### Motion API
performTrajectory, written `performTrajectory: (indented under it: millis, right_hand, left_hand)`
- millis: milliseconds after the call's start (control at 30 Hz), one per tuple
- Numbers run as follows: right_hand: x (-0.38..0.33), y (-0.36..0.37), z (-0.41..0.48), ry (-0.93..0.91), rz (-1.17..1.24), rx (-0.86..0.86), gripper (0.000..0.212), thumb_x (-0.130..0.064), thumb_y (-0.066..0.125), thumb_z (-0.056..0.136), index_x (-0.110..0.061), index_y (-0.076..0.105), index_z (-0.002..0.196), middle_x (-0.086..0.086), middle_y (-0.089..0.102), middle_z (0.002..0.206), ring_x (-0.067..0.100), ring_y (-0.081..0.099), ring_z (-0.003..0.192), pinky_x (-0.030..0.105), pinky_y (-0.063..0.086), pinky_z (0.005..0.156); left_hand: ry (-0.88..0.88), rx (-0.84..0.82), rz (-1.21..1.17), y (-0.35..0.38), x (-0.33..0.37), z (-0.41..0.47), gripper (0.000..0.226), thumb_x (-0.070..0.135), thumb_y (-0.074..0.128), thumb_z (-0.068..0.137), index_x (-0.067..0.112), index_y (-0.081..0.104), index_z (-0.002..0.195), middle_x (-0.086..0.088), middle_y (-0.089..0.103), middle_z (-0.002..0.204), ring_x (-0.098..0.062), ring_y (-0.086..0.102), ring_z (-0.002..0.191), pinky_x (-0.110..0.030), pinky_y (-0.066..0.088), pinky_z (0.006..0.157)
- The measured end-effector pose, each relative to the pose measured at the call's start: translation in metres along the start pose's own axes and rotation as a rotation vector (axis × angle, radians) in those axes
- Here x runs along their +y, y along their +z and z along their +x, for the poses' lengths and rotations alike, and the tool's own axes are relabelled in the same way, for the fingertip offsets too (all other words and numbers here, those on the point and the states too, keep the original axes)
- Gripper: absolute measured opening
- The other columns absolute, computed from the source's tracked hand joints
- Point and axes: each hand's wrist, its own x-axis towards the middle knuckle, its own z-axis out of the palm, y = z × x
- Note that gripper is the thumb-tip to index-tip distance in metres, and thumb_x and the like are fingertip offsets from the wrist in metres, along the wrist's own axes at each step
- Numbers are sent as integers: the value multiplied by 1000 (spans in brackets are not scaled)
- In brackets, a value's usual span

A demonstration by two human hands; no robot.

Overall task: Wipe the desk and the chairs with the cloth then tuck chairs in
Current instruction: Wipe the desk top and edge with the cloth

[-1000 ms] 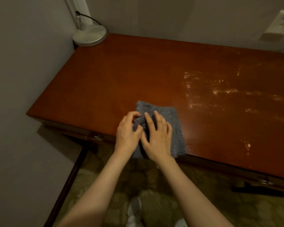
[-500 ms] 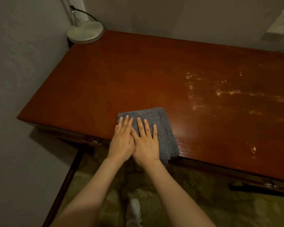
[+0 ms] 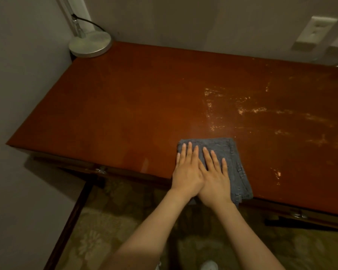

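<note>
Walled on the left and back, the counter runs out of view rightward. Cloth lies at its near edge, one corner overhanging; left hand and right hand press it flat-fingered, hiding its near-left part.

Grey walls; floral carpet; round lamp base in corner; wall plate.

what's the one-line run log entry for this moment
step: wiping red-brown wooden desk | left hand: flat on folded grey cloth | right hand: flat on same cloth | cloth: at desk's front edge
</note>
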Motion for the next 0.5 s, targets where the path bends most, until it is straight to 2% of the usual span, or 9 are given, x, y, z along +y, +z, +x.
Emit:
performTrajectory:
  millis: [67, 100, 167, 233, 333, 400, 467, 500]
  right_hand:
    - [17, 0, -5, 33, 18, 12, 76, -62, -2, 74, -29, -23, 139, -2, -32, 146, 15, -30, 135, 37, -25, 108]
    - [28, -1, -8, 45, 36, 33, 75, -61, 0, 77, -30, -20, 141, -4, -30, 147, 13, -29, 136, 35, -24, 108]
    - [44, -3, -11, 23, 135, 66, 67, -53, 19, 90, -31, -8, 147, -8, -21, 152, 9, -23, 139, 28, -23, 109]
    - [58, -9, -14, -34, 299, 62, 62, -39, 34, 94, -31, 8, 150, -12, -8, 154, 7, -14, 143, 22, -17, 111]
    - [76, -15, -17, 31, 346, 159, 54, -38, 31, 97, -28, 22, 149, -5, 4, 158, 9, -8, 144, 23, -9, 113]
    - [83, -14, -13, 156, 262, 157, 52, -39, 29, 101, -30, 14, 150, -1, -4, 159, 17, -12, 145, 28, -12, 112]
    - [80, -11, -9, 190, 187, 116, 53, -43, 21, 101, -31, 6, 151, 2, -10, 159, 22, -17, 144, 31, -16, 111]
    - [77, -10, -9, 189, 177, 115, 54, -45, 16, 100, -30, 6, 151, 3, -10, 159, 23, -17, 144, 32, -16, 111]
  left_hand:
    - [25, -16, -13, 6, 14, 6, 64, 19, 28, 98, 12, -8, 150, -5, -17, 157, -17, -22, 142, -31, -15, 113]
    - [39, -28, -16, 10, 23, 9, 64, 19, 28, 98, 12, -9, 150, -5, -16, 157, -17, -22, 142, -31, -16, 113]
    - [47, -42, -9, 13, 34, 14, 64, 19, 27, 98, 12, -9, 149, -5, -16, 157, -17, -22, 142, -31, -16, 112]
    - [33, -39, 4, 16, 40, 18, 63, 23, 26, 98, 12, -9, 149, -6, -17, 157, -18, -22, 142, -32, -16, 113]
    - [16, -15, 50, 18, 36, 16, 63, 42, 22, 100, 17, -10, 150, -6, -21, 156, -20, -21, 143, -34, -13, 114]
    - [-76, 51, 65, 17, 32, 11, 69, 54, 27, 97, 25, -7, 150, -10, -19, 156, -27, -14, 144, -39, -1, 117]
    - [-203, 141, -40, 10, 30, 6, 70, 51, 43, 93, 29, 8, 149, -12, 7, 153, -32, 12, 140, -39, 25, 111]
    - [-200, 171, -139, 6, 30, 5, 63, 42, 51, 93, 28, 19, 146, -10, 23, 145, -27, 26, 133, -35, 34, 104]
